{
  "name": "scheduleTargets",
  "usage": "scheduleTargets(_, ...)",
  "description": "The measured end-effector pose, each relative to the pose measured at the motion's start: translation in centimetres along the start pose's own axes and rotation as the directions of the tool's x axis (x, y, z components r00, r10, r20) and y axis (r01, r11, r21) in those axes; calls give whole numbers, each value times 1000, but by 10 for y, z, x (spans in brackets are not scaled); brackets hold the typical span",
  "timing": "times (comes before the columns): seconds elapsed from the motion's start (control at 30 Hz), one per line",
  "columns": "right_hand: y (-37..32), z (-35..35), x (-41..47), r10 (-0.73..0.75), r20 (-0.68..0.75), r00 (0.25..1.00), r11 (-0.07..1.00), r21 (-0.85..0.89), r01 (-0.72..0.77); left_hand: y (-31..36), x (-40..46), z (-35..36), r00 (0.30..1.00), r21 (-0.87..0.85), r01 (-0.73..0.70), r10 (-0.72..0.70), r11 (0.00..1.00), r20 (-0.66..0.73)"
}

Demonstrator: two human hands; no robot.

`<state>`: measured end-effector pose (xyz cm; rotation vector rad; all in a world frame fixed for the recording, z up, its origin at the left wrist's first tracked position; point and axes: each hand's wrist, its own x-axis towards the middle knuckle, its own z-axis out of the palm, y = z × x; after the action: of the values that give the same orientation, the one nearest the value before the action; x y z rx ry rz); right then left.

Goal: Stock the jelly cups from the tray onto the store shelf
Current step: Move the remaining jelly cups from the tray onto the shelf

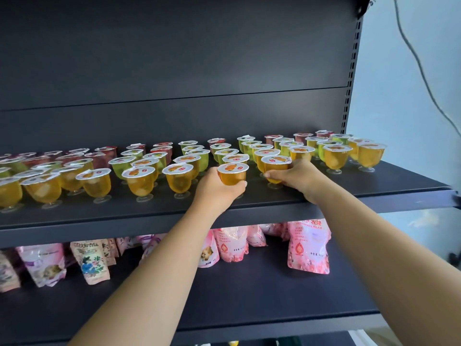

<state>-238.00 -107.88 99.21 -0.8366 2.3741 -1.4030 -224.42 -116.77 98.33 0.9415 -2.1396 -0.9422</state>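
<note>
Both my hands are at the front row of a dark shelf (324,196) lined with stemmed jelly cups. My left hand (217,189) grips an orange jelly cup (232,172) with a foil lid, its foot hidden behind my fingers. My right hand (296,177) holds another orange jelly cup (275,166) just to the right, foot on the shelf. Rows of orange cups (139,181) fill the front; green cups (199,157) and red cups (107,152) stand behind. The tray is out of sight.
The shelf's bare front strip runs along its edge at the right. On the lower shelf (249,295) stand pink refill pouches (308,248) and flowered pouches (89,260). A white wall and a hanging cable (421,71) lie right of the slotted upright.
</note>
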Motion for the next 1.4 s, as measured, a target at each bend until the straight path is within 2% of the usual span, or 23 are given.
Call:
scheduleTargets(0.1,1,-3,-3,10,39,999,999,-54,-8,1,-1,-1,1000,10,17,-17,1000,14)
scheduleTargets(0.27,8,-4,-12,-132,-36,991,957,-267,117,-5,-4,-2,1000,25,13,-13,1000,-6)
scheduleTargets(0.43,5,-3,-9,-116,-37,993,950,-295,100,-13,-16,-3,999,76,16,-12,997,-53)
scheduleTargets(0.57,6,-2,-15,-179,-41,983,919,-363,152,-19,-40,-7,991,53,-48,54,997,-119)
scheduleTargets(0.67,18,1,-40,-323,-111,940,904,-331,271,-34,-70,-14,971,169,-128,158,977,-181)
scheduleTargets(0.73,29,10,-69,-426,-186,885,891,-254,375,-49,-90,-24,954,297,-158,224,942,-201)
scheduleTargets(0.8,39,27,-100,-520,-192,832,850,-211,483,-68,-106,-36,946,375,-151,244,915,-215)
scheduleTargets(0.93,50,87,-145,-571,21,821,811,-140,568,-113,-141,-63,954,466,-78,201,881,-221)
scheduleTargets(1.0,55,128,-161,-573,145,806,791,-160,591,-145,-159,-78,963,505,-21,153,863,-222)
scheduleTargets(1.13,70,214,-196,-519,377,767,766,-194,613,-222,-201,-109,974,513,147,-33,846,-225)
scheduleTargets(1.3,100,324,-247,-277,620,734,779,-302,549,-334,-253,-146,934,464,355,-293,812,-203)
scheduleTargets(1.4,117,384,-273,-76,671,738,810,-391,438,-401,-274,-167,888,434,450,-444,780,-123)
